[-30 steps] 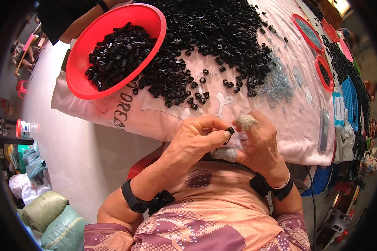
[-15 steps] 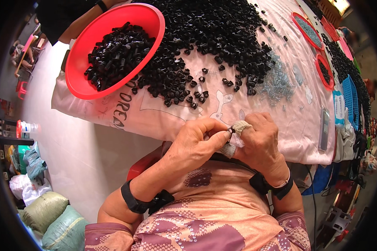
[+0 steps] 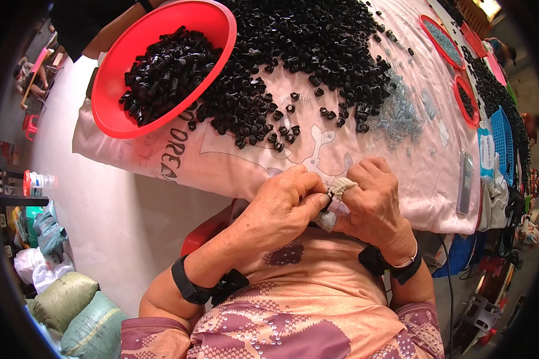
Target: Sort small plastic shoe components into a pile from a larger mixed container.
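My left hand [image 3: 281,206] and my right hand [image 3: 374,200] meet at the near edge of the table, fingertips pinched together on a small black plastic cap [image 3: 328,195]. Cloth wraps the right index finger. A grey bit of material [image 3: 326,220] hangs below the fingers. Beyond them a large heap of black caps [image 3: 305,54] lies on the pink printed cloth [image 3: 233,161]. A pile of small clear springs [image 3: 398,113] sits just right of the heap.
A red bowl [image 3: 126,119] filled with black caps stands at the left of the table. Red trays [image 3: 440,33] and a blue basket [image 3: 502,143] line the right side. Another person's arm [image 3: 111,39] reaches in at top left. Sacks [image 3: 72,311] lie on the floor lower left.
Both hands have shifted slightly toward me and closer together, with the left fingers pressing the cap against the right fingertips. The rest is unchanged.
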`<state>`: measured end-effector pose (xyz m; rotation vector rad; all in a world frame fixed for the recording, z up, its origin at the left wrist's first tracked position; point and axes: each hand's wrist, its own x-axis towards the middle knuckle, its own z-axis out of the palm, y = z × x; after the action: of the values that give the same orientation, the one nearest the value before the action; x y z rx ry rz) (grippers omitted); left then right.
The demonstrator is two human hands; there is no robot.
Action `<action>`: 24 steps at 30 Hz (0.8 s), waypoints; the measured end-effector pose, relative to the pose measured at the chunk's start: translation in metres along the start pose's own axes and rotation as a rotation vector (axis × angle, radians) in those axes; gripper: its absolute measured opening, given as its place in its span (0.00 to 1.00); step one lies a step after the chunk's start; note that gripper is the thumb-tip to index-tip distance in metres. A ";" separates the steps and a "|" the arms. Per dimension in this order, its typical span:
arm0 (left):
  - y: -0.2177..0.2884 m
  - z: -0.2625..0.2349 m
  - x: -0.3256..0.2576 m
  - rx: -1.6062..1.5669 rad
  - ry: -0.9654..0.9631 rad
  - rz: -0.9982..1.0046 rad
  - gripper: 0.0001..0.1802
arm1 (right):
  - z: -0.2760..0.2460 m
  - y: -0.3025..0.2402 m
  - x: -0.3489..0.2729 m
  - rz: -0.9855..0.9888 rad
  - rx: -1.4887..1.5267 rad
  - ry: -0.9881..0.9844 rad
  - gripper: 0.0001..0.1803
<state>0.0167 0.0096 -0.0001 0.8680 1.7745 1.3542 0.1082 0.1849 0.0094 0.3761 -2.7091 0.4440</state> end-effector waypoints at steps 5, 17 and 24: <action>0.000 0.001 0.000 0.070 0.017 0.038 0.08 | 0.001 0.000 -0.001 -0.003 0.014 0.009 0.14; 0.000 0.002 0.001 0.189 0.041 0.069 0.09 | 0.009 0.001 -0.004 -0.009 0.050 0.030 0.14; 0.005 -0.001 -0.003 0.195 0.050 0.007 0.10 | 0.006 0.002 -0.005 0.037 0.026 0.054 0.14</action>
<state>0.0180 0.0076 0.0053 0.9521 1.9686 1.2306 0.1099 0.1855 0.0014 0.3168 -2.6642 0.4932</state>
